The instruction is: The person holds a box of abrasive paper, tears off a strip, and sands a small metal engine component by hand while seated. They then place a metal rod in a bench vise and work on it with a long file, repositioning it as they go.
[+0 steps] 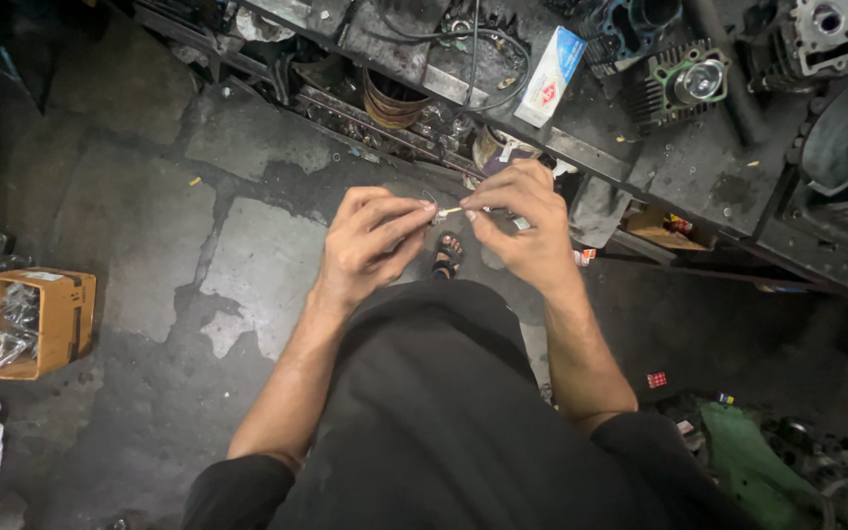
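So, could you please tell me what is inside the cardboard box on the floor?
The cardboard box holds clear, crumpled plastic bags with shiny contents. What those contents are cannot be told, and the bags cover the bottom of the box.

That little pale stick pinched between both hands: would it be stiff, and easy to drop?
The small pale stick looks thin and light, probably fairly stiff, since it spans straight between left hand and right hand. Being so tiny, it likely slips easily from the fingertips.

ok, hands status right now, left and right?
Left hand: closed, fingertips pinching one end of a small pale stick-like part.
Right hand: closed, pinching the other end of the same part.
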The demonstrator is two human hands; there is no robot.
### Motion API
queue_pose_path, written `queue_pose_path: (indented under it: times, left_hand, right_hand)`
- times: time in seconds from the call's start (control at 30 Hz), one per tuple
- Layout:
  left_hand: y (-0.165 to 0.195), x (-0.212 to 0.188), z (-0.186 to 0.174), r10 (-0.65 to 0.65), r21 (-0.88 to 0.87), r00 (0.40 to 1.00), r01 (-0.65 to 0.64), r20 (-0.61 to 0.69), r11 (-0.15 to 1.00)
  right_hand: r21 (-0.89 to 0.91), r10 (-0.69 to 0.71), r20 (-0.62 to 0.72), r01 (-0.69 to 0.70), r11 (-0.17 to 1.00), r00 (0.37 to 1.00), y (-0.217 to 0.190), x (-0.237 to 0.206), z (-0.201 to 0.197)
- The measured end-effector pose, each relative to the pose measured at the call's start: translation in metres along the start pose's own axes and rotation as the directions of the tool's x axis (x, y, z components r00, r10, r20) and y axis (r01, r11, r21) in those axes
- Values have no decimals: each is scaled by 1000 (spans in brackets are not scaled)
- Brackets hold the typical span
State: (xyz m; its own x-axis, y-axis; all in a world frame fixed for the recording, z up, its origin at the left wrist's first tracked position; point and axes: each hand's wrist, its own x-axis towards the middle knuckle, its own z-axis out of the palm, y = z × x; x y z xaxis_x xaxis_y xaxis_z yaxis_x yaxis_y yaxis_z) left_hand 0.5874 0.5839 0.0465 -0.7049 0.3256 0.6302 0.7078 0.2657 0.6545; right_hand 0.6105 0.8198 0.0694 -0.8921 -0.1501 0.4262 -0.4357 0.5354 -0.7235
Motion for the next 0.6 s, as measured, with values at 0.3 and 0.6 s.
queue_pose_path:
  times: [0.3,0.6]
  left_hand:
    - [-3,-5,-1,45,7,999,-45,29,999]
    - [-6,-4,0,93,46,995,-95,46,994]
  right_hand:
    - [-25,47,25,-47,999,999,5,1,4]
    - [97,79,78,-87,991,994,14,-1,1]
